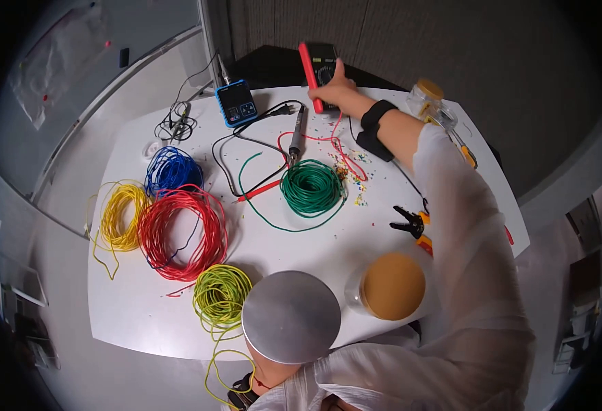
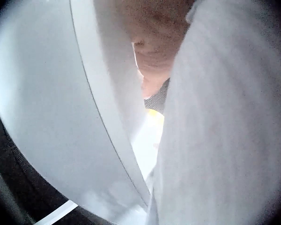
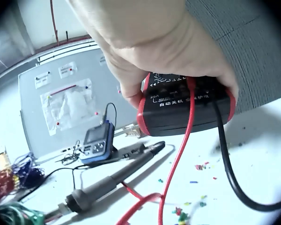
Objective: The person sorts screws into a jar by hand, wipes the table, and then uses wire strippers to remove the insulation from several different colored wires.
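Observation:
At the far edge of the table, my right hand (image 1: 338,92) grips a black multimeter (image 1: 323,53) with red sides. In the right wrist view, the fingers and thumb span the multimeter (image 3: 178,117), and a red lead (image 3: 189,119) and a black lead (image 3: 223,145) run from its sockets. My left wrist shows at the near edge, under a jar's round silver lid (image 1: 291,316) that hides most of the hand. The left wrist view catches only part of the left hand (image 2: 154,51) beside a pale sleeve (image 2: 225,122); I cannot tell what it holds.
Coils of blue (image 1: 172,171), yellow (image 1: 124,218), red (image 1: 151,236), yellow-green (image 1: 222,296) and green wire (image 1: 311,188) lie on the table. A soldering iron (image 1: 297,130) and blue-framed device (image 1: 237,103) are behind. Wire strippers (image 1: 410,222) and a gold-lidded jar (image 1: 392,286) are right.

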Tool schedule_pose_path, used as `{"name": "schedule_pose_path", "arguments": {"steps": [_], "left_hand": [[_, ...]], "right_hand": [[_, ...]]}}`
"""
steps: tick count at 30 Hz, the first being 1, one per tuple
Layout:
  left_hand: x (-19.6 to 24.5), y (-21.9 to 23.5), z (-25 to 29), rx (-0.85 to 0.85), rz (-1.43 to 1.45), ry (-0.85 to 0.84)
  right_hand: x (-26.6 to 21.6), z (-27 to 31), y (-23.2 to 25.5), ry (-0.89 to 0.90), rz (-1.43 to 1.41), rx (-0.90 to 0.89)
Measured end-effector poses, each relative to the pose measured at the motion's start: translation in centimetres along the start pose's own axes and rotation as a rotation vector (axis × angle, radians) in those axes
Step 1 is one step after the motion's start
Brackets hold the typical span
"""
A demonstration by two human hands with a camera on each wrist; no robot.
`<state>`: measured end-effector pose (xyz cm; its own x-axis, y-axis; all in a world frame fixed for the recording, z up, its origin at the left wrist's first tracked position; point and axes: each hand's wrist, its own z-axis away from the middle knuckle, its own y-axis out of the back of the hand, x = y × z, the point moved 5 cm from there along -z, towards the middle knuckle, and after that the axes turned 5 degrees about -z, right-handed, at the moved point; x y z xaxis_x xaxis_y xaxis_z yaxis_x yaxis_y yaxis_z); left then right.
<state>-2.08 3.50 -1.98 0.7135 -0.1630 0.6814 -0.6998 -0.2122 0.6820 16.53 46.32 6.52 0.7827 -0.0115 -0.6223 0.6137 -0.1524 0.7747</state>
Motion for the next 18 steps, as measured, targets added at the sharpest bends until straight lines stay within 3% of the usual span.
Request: {"name": "schedule_pose_path", "arguments": {"steps": [2,5,6,8,9,11,12,14,16,18], "left_hand": [[1.2,0.9,-0.5,0.131,-0.071,-0.142],[0.1,0.3,0.2,0.067,-0.049,-0.113],[0.6,0.0,0.1,0.069,-0.05,-0.123],[1.0,0.9,0.3,0.376,0.321,0.006],[1.0,0.9,0.4,0.377,0.316,0.002],[2.0,2.1,1.2,0.524,-0.011,-0.272],[2.4,2.8,1.7,0.527,-0.021,-0.277],[4.3,4.5,3.7,0.496,-0.121,-0.413],[5.9,7.1,6.2,0.483,-0.247,-0.561],[8.1,10.3,7.5,0.357,-0.256,-0.581]], "right_hand": [[-0.9,0.1,2.1,0.017,-0.051,0.034],[-3.6,2.2,5.7,0.162,-0.441,-0.006],[-4.7,3.8,6.9,0.164,-0.444,0.002],[-6.5,6.4,8.7,0.233,-0.438,0.021],[-7.1,7.3,9.1,0.277,-0.416,0.025],[-8.3,10.2,10.3,0.378,-0.376,0.008],[-9.1,12.0,11.0,0.473,-0.328,-0.009],[-10.0,15.0,12.2,0.491,-0.25,-0.009],[-11.4,18.0,13.7,0.765,-0.126,0.12],[-12.2,20.8,15.2,0.861,-0.206,0.147]]}}
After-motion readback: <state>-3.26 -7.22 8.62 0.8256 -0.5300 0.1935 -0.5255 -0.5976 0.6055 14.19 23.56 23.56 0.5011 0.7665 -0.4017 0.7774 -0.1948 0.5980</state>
